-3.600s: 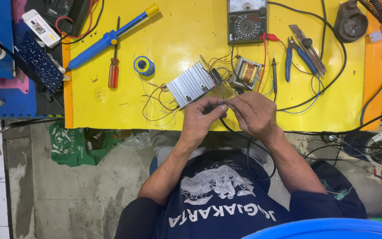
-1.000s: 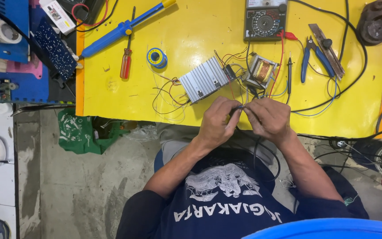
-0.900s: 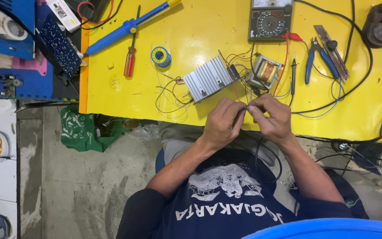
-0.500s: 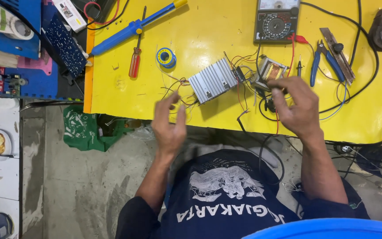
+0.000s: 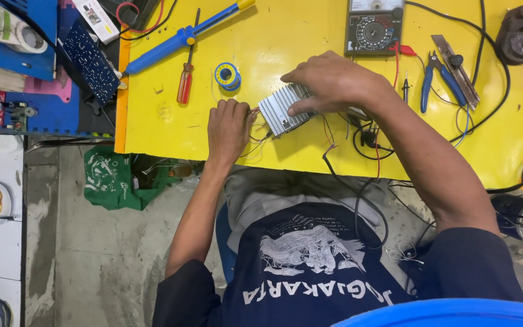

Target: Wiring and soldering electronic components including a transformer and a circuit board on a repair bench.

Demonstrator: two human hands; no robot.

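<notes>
your right hand (image 5: 328, 82) lies over the finned aluminium heat sink (image 5: 281, 112), fingers spread on its top and its far end, so it presses the block more than it grasps it. the heat sink is on the yellow table (image 5: 286, 36), near the front edge, with thin red and yellow wires (image 5: 255, 130) coming out at its left side. your left hand (image 5: 228, 127) rests on the table just beside these wires, fingers curled; i cannot tell if it pinches a wire or is only closed. keep the right hand flat and steady, so the block does not slide, and work the wires with the fingertips only, without pulling on the joints. the solder reel (image 5: 227, 75) and the red screwdriver (image 5: 184, 85) are near your left hand. the multimeter (image 5: 373, 27) is behind your right hand, and the blue pliers (image 5: 434, 79) lie further right.
</notes>
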